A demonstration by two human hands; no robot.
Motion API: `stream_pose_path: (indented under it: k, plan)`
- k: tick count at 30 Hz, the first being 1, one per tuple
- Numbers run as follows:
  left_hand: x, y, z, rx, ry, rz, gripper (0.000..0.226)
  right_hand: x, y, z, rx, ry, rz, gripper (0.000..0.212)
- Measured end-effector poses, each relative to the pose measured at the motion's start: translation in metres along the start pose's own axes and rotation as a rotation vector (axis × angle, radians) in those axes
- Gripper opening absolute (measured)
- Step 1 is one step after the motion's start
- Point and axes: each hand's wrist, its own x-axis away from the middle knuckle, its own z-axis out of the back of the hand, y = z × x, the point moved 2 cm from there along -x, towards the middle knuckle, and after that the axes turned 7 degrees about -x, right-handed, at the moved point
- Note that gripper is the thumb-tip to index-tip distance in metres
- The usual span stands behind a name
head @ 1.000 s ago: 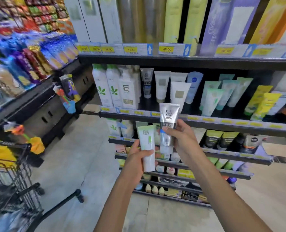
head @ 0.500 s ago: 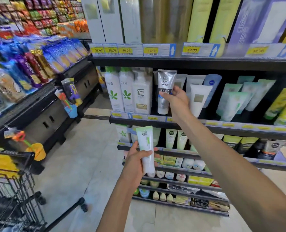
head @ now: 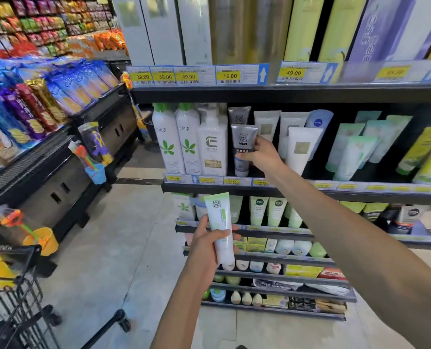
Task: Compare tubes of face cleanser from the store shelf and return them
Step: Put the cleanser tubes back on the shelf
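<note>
Closest to me, my left hand (head: 207,244) is wrapped around the white and green tube (head: 220,229), fingers curled over its lower half, the crimped end pointing up and the cap end down. It hangs in the air in front of the lower shelves, touching none of them (the small bottles behind it are too blurred to name).

Off to my left stands the shopping cart (head: 12,298), with the pale tiled floor (head: 103,248) between it and the display.

Farther out, my right arm reaches up to the middle shelf (head: 310,191). My right hand (head: 262,153) pinches the grey tube (head: 243,149) marked MEN, thumb across its front and fingers behind. The tube stands upright, cap end down at the shelf's front edge, just right of the white pump bottle (head: 213,144) and in front of a second grey tube (head: 239,115); I cannot tell whether its cap already rests on the shelf.

To the right of my hand lean white tubes (head: 302,147), then pale green tubes (head: 353,149). Above, yellow price tags (head: 229,75) line the top shelf's edge.
</note>
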Motion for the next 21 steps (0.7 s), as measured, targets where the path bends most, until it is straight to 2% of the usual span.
stream_pose_path:
  k: [6, 21]
  plan:
    - [-0.008, 0.002, -0.005, -0.030, -0.020, -0.013, 0.053, -0.002, 0.010, 0.000, 0.188, 0.029, 0.052, 0.053]
    - [-0.002, -0.009, 0.001, -0.057, 0.005, 0.020, 0.057, -0.033, 0.024, -0.012, 0.222, 0.105, -0.010, 0.054]
